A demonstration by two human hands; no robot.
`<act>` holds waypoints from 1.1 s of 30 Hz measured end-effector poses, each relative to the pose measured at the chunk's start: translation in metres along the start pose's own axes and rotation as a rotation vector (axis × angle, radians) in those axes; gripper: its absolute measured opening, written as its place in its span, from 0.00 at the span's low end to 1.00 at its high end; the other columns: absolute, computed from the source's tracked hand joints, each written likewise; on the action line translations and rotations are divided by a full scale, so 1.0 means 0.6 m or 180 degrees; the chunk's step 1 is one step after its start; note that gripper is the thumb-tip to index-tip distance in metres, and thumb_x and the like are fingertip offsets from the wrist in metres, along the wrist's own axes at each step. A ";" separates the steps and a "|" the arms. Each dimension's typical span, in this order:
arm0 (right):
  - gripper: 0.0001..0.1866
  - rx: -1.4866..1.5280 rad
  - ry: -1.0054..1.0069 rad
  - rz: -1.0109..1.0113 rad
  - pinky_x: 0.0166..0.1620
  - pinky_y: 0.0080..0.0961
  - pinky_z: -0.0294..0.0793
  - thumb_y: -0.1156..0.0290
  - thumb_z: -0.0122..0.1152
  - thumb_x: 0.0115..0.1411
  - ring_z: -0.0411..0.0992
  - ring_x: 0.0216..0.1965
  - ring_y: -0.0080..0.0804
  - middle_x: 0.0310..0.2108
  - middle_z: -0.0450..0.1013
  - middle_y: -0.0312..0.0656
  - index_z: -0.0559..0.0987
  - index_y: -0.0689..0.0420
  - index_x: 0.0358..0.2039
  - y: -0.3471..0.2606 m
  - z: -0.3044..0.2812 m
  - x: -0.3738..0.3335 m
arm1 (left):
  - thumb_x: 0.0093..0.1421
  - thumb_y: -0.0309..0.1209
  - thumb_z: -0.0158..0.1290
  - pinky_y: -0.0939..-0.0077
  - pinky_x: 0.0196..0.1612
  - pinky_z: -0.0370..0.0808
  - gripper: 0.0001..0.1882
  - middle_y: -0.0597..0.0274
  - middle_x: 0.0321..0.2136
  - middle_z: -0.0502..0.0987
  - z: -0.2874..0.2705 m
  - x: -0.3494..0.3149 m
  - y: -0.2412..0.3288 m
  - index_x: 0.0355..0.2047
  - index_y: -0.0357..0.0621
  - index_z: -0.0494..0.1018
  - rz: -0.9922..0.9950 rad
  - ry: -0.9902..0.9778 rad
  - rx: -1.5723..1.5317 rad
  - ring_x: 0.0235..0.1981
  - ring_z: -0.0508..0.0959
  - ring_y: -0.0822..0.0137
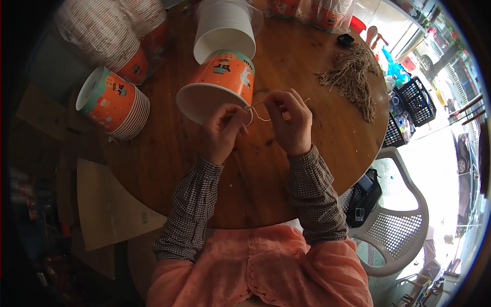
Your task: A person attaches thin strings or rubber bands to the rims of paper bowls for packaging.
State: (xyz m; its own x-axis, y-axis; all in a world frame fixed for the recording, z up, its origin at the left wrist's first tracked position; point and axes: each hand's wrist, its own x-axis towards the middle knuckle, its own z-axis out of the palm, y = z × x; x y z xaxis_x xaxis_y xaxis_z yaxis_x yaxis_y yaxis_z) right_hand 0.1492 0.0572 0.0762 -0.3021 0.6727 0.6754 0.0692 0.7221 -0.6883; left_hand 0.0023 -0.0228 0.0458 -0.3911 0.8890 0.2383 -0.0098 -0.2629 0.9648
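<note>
Bucket, orange paper with teal band and printed figures, lies tilted at centre of frame, slightly above the middle, its wide white mouth facing the lower left. Cord, thin and pale, meets the bucket at the right side of its rim and runs across to the right; a slack loop hangs below the taut part. Left hand sits over the lower right part of the mouth, thumb and index finger pinching together at the rim where the cord meets it; exact hold partly hidden. Right hand, right of the bucket, pinches the cord between thumb and index finger; a free end projects past the knuckles. Both forearms, in checked sleeves, rest near the lower edge of the round wooden worktop. Upper right on the worktop: loose bundle of cords, with a small black object just above it. Top centre: nested white tubs, open end toward the bucket. Left: nested stack of orange buckets, tilted; plastic-wrapped stack above it. Lower right: pale plastic chair bearing a black bag.
</note>
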 end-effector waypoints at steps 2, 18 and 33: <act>0.06 -0.0238 -0.0088 -0.0313 0.30 0.27 0.76 0.77 0.63 0.55 0.75 0.30 0.33 0.30 0.73 0.39 0.78 0.58 0.34 0.002 0.000 0.000 | 0.65 0.33 0.54 0.83 0.24 0.66 0.09 0.67 0.25 0.74 -0.009 0.003 0.009 0.33 0.39 0.73 -0.0184 -0.0073 -0.0591 0.21 0.71 0.77; 0.07 -0.0540 -0.0107 -0.0533 0.29 0.32 0.75 0.75 0.63 0.53 0.74 0.30 0.38 0.29 0.71 0.38 0.78 0.55 0.34 -0.005 0.018 -0.013 | 0.65 0.29 0.52 0.85 0.33 0.71 0.12 0.62 0.37 0.79 -0.019 0.005 -0.002 0.46 0.36 0.75 -0.0375 -0.0455 -0.2101 0.31 0.75 0.75; 0.08 -0.0413 -0.0298 -0.0518 0.29 0.28 0.75 0.78 0.62 0.53 0.74 0.31 0.34 0.30 0.72 0.39 0.79 0.56 0.36 -0.016 0.013 -0.021 | 0.63 0.24 0.53 0.80 0.38 0.78 0.08 0.58 0.39 0.78 0.010 -0.006 0.005 0.40 0.32 0.76 0.1062 -0.0104 0.1069 0.36 0.78 0.75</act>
State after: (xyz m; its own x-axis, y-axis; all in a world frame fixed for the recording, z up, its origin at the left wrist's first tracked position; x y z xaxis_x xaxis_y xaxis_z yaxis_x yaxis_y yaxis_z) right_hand 0.1446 0.0408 0.0722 -0.4057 0.5321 0.7431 0.1321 0.8387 -0.5284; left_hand 0.0090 -0.0247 0.0485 -0.2930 0.7893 0.5396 0.4116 -0.4053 0.8163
